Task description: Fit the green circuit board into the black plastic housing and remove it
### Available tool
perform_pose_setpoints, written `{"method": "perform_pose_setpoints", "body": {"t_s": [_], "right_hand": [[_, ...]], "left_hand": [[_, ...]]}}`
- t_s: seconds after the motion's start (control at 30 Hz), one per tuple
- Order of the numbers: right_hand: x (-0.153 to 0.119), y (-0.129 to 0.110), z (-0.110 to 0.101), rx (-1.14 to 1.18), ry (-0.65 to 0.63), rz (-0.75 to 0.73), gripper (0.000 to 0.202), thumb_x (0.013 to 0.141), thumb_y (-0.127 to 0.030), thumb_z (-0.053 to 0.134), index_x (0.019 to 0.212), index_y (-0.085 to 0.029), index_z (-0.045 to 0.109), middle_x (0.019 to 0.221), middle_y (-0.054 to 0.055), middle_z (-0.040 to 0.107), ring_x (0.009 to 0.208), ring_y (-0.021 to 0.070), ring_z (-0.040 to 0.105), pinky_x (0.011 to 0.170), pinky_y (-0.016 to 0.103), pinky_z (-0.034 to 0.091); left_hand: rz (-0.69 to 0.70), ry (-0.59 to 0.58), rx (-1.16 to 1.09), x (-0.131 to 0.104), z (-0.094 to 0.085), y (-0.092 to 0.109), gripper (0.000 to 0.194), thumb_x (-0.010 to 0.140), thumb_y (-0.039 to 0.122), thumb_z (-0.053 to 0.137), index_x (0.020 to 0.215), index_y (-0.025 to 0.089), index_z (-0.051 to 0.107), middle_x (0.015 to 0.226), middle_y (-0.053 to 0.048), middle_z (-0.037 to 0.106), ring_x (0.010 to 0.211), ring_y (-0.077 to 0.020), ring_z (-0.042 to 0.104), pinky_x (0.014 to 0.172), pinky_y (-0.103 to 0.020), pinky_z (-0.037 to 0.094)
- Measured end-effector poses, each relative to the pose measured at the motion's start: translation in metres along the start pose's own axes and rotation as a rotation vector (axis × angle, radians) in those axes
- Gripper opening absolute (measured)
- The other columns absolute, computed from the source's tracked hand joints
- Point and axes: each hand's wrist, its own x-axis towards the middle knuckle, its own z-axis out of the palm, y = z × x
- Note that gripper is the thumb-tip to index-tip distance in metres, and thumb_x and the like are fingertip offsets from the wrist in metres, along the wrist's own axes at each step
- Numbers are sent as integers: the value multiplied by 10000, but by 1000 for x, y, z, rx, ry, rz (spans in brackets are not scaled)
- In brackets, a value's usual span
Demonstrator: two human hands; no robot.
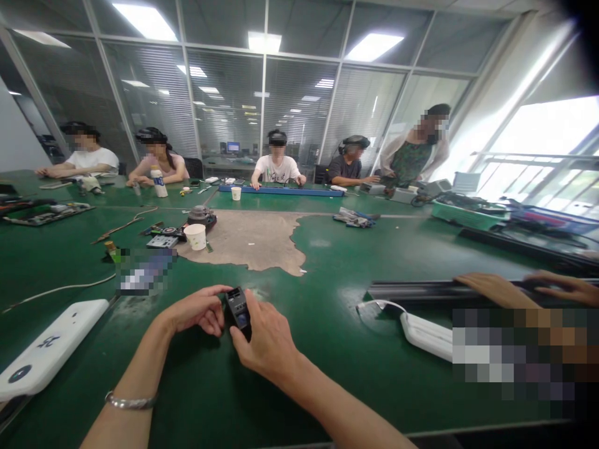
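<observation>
A small black box-shaped device (239, 310), with openings along its upper face, sits tilted between my hands just above the green table. My right hand (271, 340) grips it from the right, the thumb at its lower end and the fingers along its right side. From the left, the index finger of my left hand (201, 312) reaches to the device's top corner. The other left fingers are curled beside it; whether they touch it I cannot tell. A metal bracelet (131, 402) is on my left wrist.
A white power bank (51, 349) lies left; another white device with a cable (425, 337) lies right. Beyond are a brown sheet (257, 240), a paper cup (195, 237) and gloves (354, 217). A co-worker's hands (500, 290) rest on a black rail (412, 293). Several people sit opposite.
</observation>
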Motion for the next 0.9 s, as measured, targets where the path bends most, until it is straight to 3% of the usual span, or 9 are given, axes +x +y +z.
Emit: {"method": "perform_pose_setpoints", "body": {"t_s": [0.3, 0.5, 0.63, 0.77, 0.9], "right_hand": [[-7, 9, 5, 62, 13, -25, 684, 817, -466, 542, 1377, -135, 332, 1080, 140, 588, 981, 264, 548, 841, 384, 443], [-7, 10, 8, 109, 71, -61, 582, 837, -348, 521, 1359, -142, 366, 1097, 134, 597, 987, 257, 561, 873, 395, 448], [-2, 10, -3, 179, 172, -81, 590, 845, -339, 505, 1378, -145, 344, 1139, 125, 591, 1007, 252, 562, 888, 387, 449], [10, 23, -22, 188, 274, 5, 627, 845, -347, 498, 1405, -145, 303, 1181, 126, 577, 1012, 245, 570, 876, 363, 447], [20, 44, -32, 82, 252, 204, 678, 817, -374, 518, 1405, -124, 293, 1134, 132, 607, 959, 248, 595, 816, 330, 445]], "left_hand": [[4, 35, 0, 0, 7, 2, 709, 737, 206, 520, 1401, 198, 271, 812, -119, 719, 672, -220, 710, 573, -262, 551], [31, 51, -21, 2, 8, 0, 662, 739, 226, 533, 1364, 168, 323, 826, -133, 719, 693, -228, 711, 583, -268, 555], [61, 32, -61, 2, 6, -1, 635, 757, 245, 540, 1351, 153, 336, 863, -147, 713, 721, -239, 711, 595, -280, 555], [41, 22, -71, 1, 5, 0, 719, 741, 216, 546, 1400, 178, 260, 851, -130, 715, 734, -248, 711, 656, -331, 560], [27, 29, -49, 1, 6, 1, 702, 763, 233, 526, 1408, 171, 256, 870, -148, 714, 771, -262, 710, 668, -329, 555]]}}
